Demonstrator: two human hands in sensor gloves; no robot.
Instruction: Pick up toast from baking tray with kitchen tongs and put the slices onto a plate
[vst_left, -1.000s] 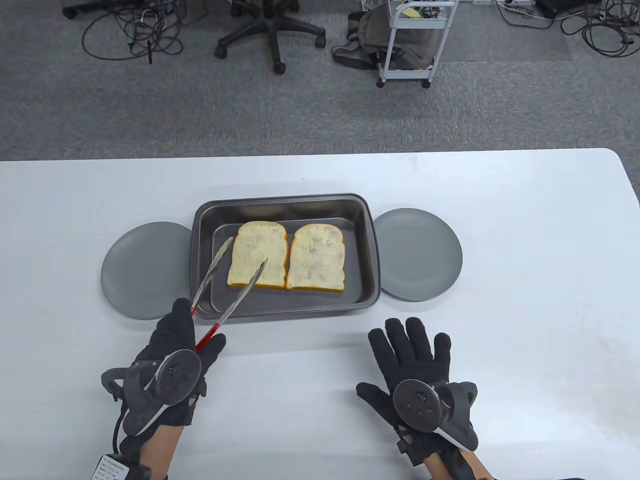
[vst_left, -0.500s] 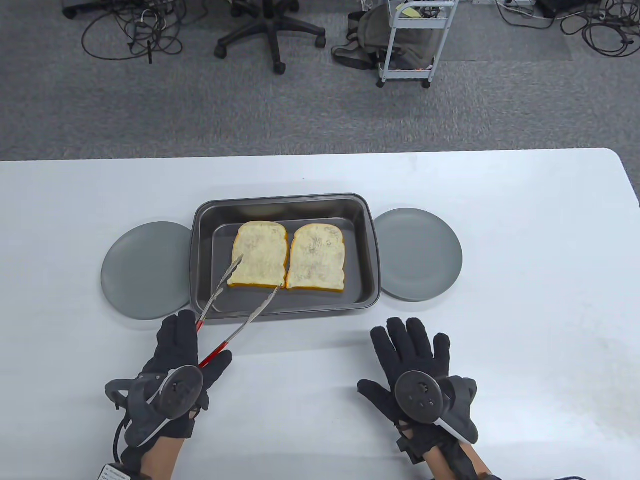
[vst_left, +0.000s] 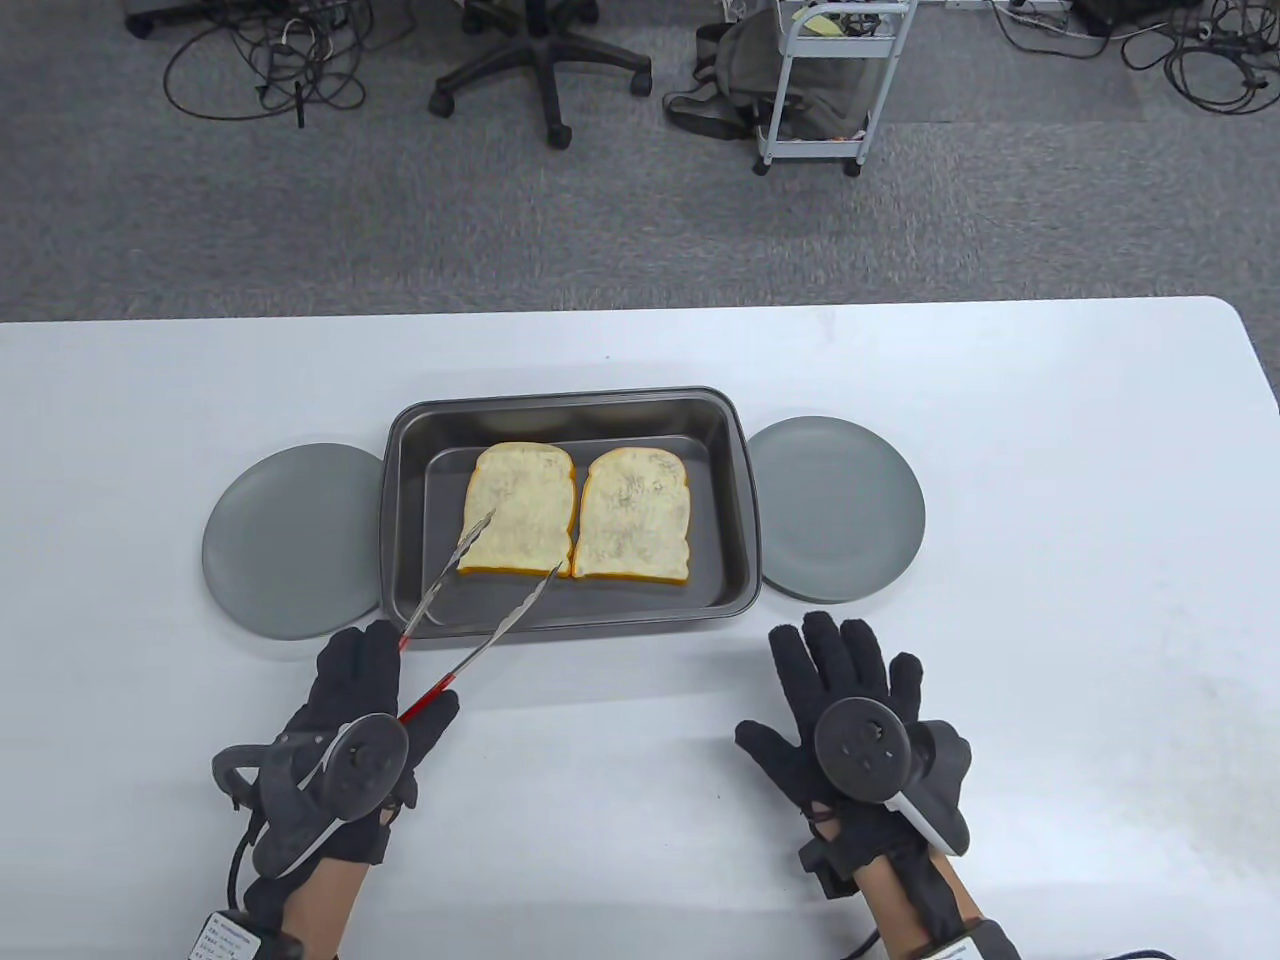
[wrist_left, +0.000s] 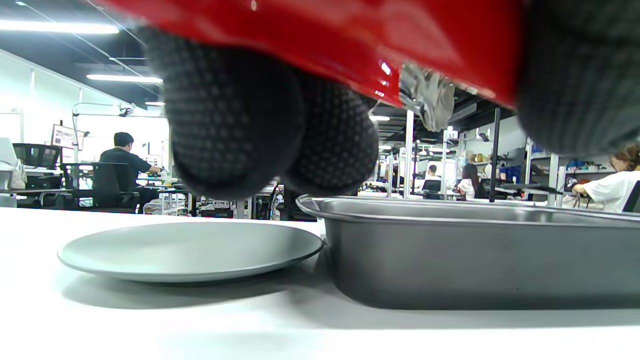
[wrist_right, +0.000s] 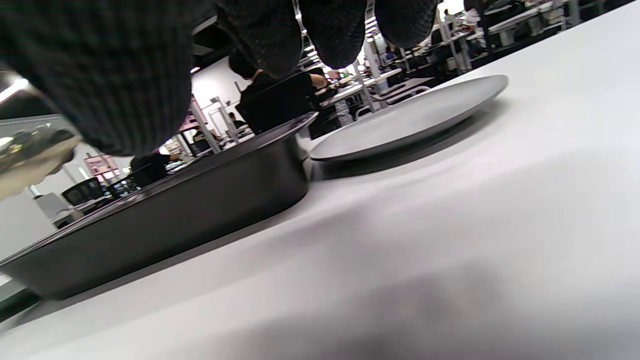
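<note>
Two toast slices lie side by side in the dark baking tray (vst_left: 737, 480): the left slice (vst_left: 525, 495) and the right slice (vst_left: 634, 515). My left hand (vst_left: 372, 690) grips the red handles of the metal tongs (vst_left: 470, 620). The tongs stand spread over the tray's near wall, one tip over the left slice's left side, the other at its near right corner. In the left wrist view the red handle (wrist_left: 320, 45) crosses above the tray (wrist_left: 475, 260). My right hand (vst_left: 845, 680) lies flat and open on the table, near the tray's right front corner.
A grey plate (vst_left: 285, 545) sits left of the tray, another grey plate (vst_left: 840, 505) right of it; both hold nothing. The white table's far edge (vst_left: 640, 312) borders carpet with a chair base, a cart and cables.
The tongs drew back toward me from a second ago and now straddle the left slice's near part. My right hand slid forward and slightly right toward the tray.
</note>
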